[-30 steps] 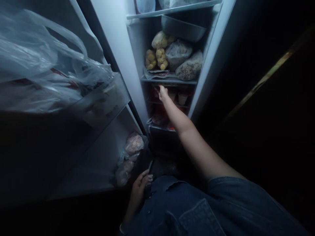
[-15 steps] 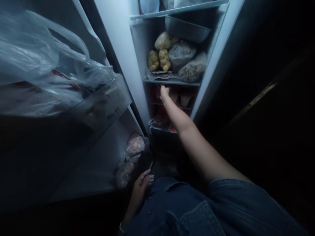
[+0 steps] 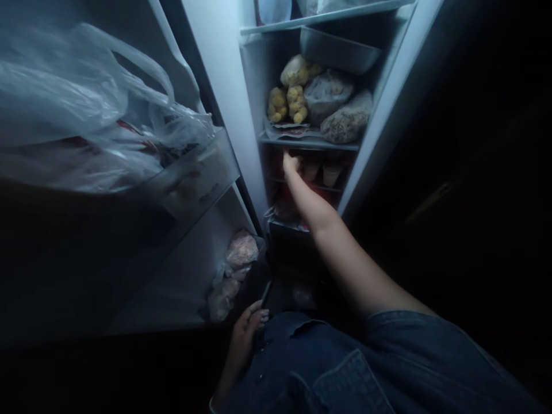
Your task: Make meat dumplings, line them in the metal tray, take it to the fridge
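My right hand reaches into the open freezer, just under a shelf loaded with frozen bags. Its fingers curl into the dim compartment among reddish packets and small cups; what they hold, if anything, is hidden. My left hand rests low against my dark denim clothing, fingers loosely bent, beside the bottom edge of the open door.
The open door at left carries a bin stuffed with clear plastic bags, and pinkish bags lie on its lower shelf. Yellow frozen pieces, grey bags and a metal tray fill the upper shelves. The right side is dark.
The view has shifted a little, moving the freezer rightward in frame. My right hand has pushed slightly deeper under the shelf. The left hand stays in place.
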Tool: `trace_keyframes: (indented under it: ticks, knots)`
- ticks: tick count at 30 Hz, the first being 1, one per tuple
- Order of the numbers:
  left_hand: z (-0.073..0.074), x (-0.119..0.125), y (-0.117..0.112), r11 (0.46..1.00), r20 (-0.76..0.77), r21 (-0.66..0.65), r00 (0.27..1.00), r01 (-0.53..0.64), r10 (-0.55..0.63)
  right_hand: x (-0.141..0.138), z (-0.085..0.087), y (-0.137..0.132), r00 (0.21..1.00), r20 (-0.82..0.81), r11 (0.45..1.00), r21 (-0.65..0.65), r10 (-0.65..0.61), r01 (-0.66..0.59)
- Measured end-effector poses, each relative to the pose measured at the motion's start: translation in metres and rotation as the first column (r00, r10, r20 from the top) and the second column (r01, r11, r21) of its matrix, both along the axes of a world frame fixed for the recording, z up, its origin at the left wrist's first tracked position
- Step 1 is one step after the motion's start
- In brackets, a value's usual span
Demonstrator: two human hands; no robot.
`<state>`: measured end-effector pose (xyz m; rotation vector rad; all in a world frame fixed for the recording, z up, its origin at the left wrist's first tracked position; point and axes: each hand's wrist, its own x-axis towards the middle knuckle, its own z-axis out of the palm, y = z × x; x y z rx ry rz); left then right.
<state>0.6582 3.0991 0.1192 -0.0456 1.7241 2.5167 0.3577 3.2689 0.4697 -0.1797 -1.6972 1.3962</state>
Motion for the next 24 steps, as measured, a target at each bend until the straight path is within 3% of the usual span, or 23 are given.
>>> trace_keyframes:
  ticks: [8,15,24]
  knots:
    - [0.001,-0.003,0.003,0.999,-0.011,-0.025,1.0,0.022,-0.022,0.006,-0.011,0.009,0.985,0.116,0.992,0.001,-0.125,0.125]
    - [-0.004,-0.005,0.001,1.0,-0.025,-0.023,0.999,0.018,-0.019,0.008,-0.013,0.012,0.984,0.129,0.992,0.034,-0.126,0.123]
    - [0.005,-0.006,0.003,0.998,-0.028,-0.04,0.999,0.046,-0.047,0.009,-0.014,0.018,0.988,0.103,0.993,0.049,-0.111,0.106]
